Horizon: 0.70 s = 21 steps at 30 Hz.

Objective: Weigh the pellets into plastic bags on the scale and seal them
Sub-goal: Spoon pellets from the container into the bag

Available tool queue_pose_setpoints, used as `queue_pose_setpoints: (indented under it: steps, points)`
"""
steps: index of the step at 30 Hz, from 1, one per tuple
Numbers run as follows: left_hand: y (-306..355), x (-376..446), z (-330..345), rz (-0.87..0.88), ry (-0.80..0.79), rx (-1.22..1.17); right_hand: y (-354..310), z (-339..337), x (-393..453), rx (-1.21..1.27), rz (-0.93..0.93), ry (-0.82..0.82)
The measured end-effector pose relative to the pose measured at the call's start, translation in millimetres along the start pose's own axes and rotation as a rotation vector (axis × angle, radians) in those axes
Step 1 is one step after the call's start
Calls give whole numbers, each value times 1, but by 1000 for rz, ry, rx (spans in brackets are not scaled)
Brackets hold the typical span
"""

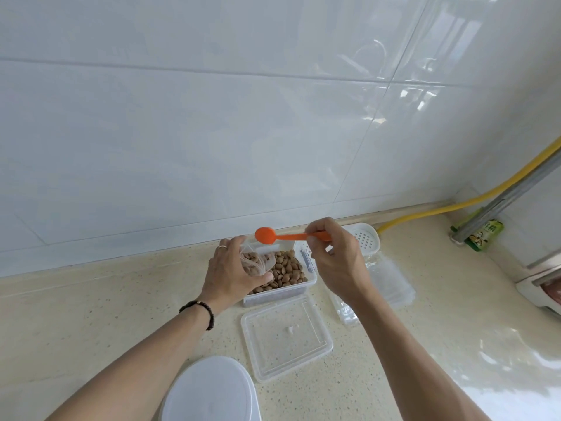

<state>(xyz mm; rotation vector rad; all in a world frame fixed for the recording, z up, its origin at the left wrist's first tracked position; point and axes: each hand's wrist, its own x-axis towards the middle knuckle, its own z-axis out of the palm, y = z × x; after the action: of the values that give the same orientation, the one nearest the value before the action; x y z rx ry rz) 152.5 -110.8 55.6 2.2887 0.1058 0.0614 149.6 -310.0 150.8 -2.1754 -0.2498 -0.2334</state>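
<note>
The worktop (91, 314) lies bare to the left. Ahead, the pellet tub (299, 288) blocks the way; nearer, a flat lid (285, 338) and a round white lid (209, 390). Bag stack (391, 287) crowds the right.

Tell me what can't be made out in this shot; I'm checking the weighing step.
- Scale: none recognisable in the head view; the right hand and forearm cover the counter beside the pellet box.
- Bag: its fill level is hidden by the left hand gripping it.
- Orange spoon: bowl seen from its back, contents unknown.
- Green carton: print too small.
</note>
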Motion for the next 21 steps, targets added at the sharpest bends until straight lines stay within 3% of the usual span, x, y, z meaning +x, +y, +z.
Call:
queue_pose_setpoints:
  steps: [7, 12, 16, 21]
  points:
    - [-16, -2, -2, 12, 44, 62, 29, 9, 3, 91, 270, 159]
    - [-27, -4, -9, 70, 33, 162, 60, 32, -9, -130, 406, -80]
    - [-32, -6, -12, 119, 32, 228, 66, 50, -13, 36, 481, -148]
    - [-31, -4, -13, 139, 33, 259, 67, 48, -7, 262, 710, 45]
